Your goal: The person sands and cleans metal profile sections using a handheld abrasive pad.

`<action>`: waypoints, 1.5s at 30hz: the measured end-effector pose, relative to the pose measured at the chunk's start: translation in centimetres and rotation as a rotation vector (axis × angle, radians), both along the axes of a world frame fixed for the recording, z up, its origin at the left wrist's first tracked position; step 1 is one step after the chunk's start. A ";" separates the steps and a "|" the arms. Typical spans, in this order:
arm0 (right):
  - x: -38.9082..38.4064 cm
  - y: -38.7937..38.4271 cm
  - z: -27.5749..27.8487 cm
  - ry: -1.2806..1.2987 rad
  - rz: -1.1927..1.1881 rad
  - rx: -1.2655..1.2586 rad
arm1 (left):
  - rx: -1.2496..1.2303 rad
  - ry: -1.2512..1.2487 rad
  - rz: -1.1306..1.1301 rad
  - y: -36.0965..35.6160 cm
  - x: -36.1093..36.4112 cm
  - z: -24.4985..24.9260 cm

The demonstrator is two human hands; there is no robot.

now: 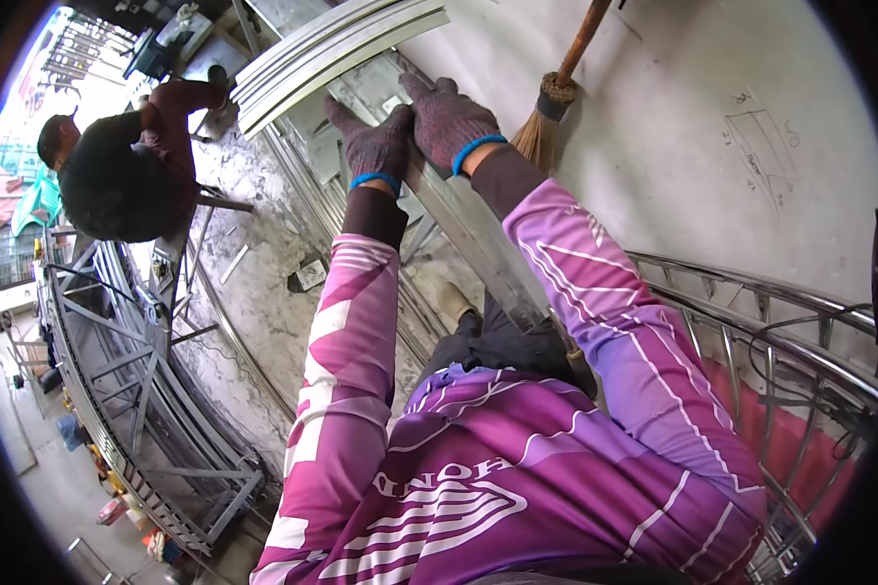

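Both my hands wear dark knitted gloves with blue cuffs and are side by side in front of me, thumbs close together. My left hand is at the left edge of a long grey metal bar, with one finger sticking out and the others curled down. Against the same bar, my right hand is closed, one finger pointing forward. The undersides of both hands are hidden. Just beyond them lies a bundle of pale metal profiles.
At left, a person in dark clothing bends near a metal frame stacked with long profiles. A broom leans on the marked wall. To the right is a shiny metal rack with a cable. Offcuts litter the floor.
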State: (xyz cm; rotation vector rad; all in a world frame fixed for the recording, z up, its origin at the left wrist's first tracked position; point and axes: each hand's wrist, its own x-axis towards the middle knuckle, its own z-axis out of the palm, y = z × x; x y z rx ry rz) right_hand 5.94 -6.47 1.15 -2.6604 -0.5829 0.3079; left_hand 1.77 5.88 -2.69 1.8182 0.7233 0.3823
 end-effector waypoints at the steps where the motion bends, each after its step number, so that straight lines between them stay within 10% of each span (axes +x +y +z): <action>1: -0.1 -0.3 0.1 -0.013 0.015 -0.016 | 0.003 -0.003 -0.013 -0.3 -0.2 -0.3; 11: -9.2 -8.7 -0.5 -0.119 0.099 0.057 | -0.043 -0.259 -0.061 -8.0 -8.3 -2.5; 23: -2.1 -2.4 -0.9 0.000 0.051 0.080 | -0.006 0.095 -0.053 -1.6 -2.6 1.1; 30: -10.1 -10.4 -1.2 -0.172 0.132 0.182 | -0.091 -0.229 -0.043 -9.4 -9.6 -2.6; 45: 1.3 1.6 -1.0 -0.033 0.045 0.054 | -0.081 0.038 -0.001 1.3 0.3 0.2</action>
